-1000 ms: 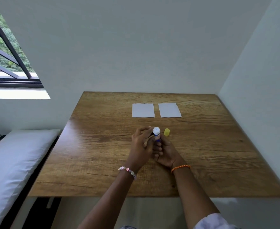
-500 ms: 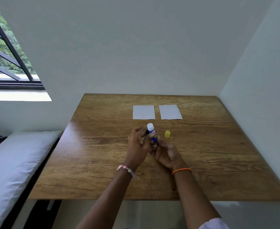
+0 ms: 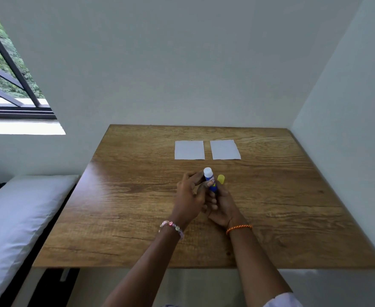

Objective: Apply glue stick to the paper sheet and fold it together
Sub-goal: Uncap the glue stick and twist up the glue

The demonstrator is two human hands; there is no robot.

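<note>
Over the middle of the wooden table (image 3: 124,213) both my hands hold a blue glue stick (image 3: 210,179) upright, its white tip uncovered. My left hand (image 3: 189,196) grips its upper body with fingertips. My right hand (image 3: 223,203) wraps its lower end. The yellow cap (image 3: 221,179) stands on the table just right of the stick. Two white paper sheets lie side by side farther back: the left sheet (image 3: 189,150) and the right sheet (image 3: 225,149).
White walls close the table at the back and right. A white cushion (image 3: 16,218) lies on a low bench left of the table, under a barred window (image 3: 7,80).
The glue stick shifted slightly left, away from the yellow cap, then rose a little in both hands. The sheets and cap stayed put.
</note>
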